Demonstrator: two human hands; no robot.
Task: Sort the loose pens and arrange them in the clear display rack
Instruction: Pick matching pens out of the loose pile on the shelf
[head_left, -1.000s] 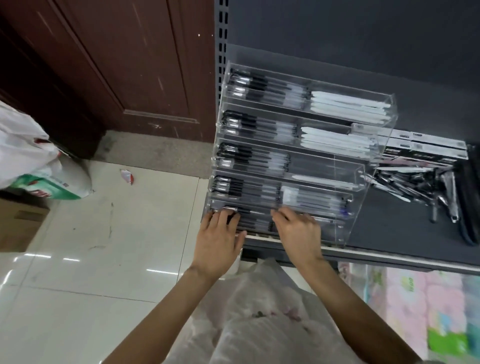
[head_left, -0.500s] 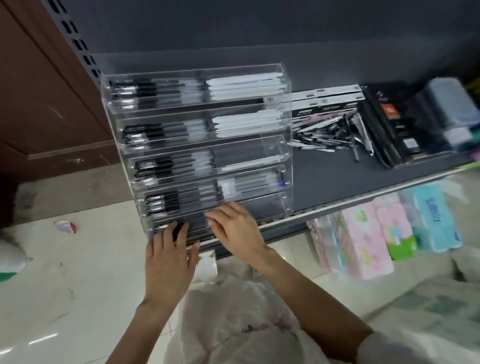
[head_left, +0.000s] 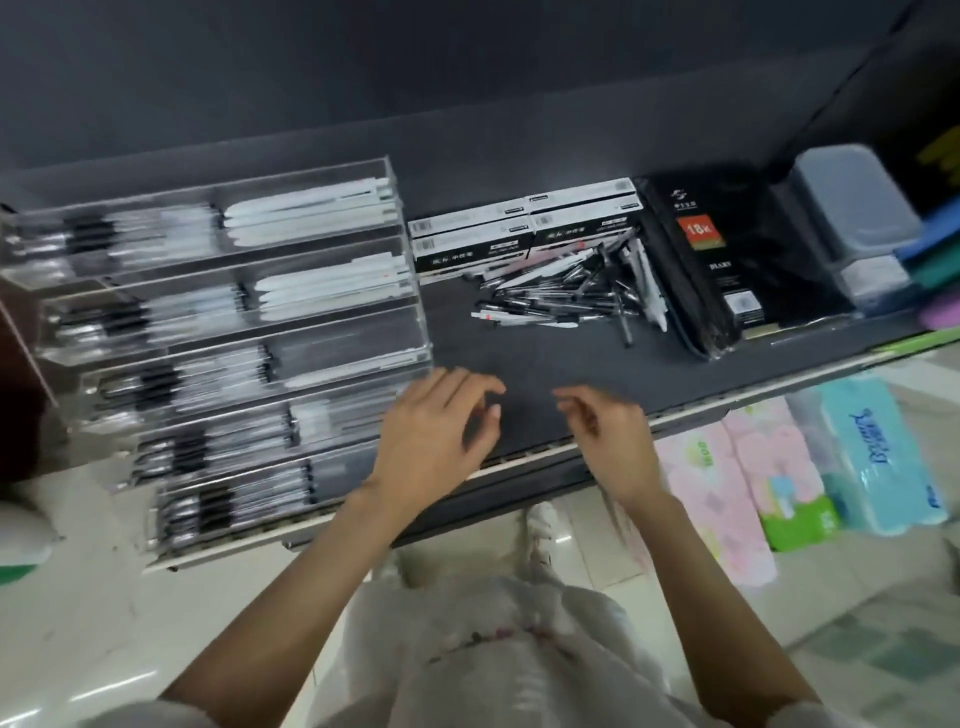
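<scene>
Over shelf (head_left: 545, 358) front edge: left hand (head_left: 434, 434), right hand (head_left: 608, 441) empty.

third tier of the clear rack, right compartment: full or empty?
Nearly empty. The right compartment of the clear acrylic display rack's third tier shows one white pen along its front; the tiers above hold white stacks.

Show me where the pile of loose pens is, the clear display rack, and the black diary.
pile of loose pens (head_left: 569, 296), head view, middle of the heap
clear display rack (head_left: 400, 249), head view, right side wall
black diary (head_left: 722, 260), head view, front cover
</scene>
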